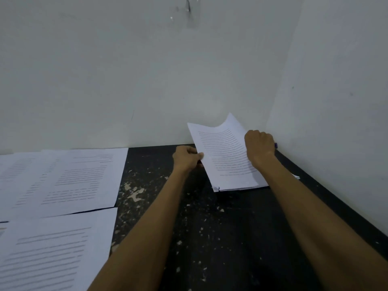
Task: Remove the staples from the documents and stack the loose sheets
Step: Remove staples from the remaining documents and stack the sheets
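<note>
Both forearms reach straight out from the bottom of the view, nearly parallel, toward the far right corner of the dark, paint-flecked table [210, 238]. The left hand [186, 157] lies knuckles up, thumb and fingers pinching the left long edge of the stapled document [224, 156] about midway along it. The right hand [259, 143] sits at the opposite long edge, nearer the far end, closed in a fist with its back to the camera; the tip of a small purple tool [276, 145] pokes out past its far side, apparently held inside the curl (little more than the tip shows). The document lies between the two hands, printed side up, its long axis running away from the person and leaning left at the far end. Its near short edge rests on the table, while the far end is raised against the white wall [147, 80], the far right corner curling upward. A small dark mark sits at the near left corner, too small to identify. Well apart, on the left of the table, loose sheets [69, 179] lie flat and overlapping.
</note>
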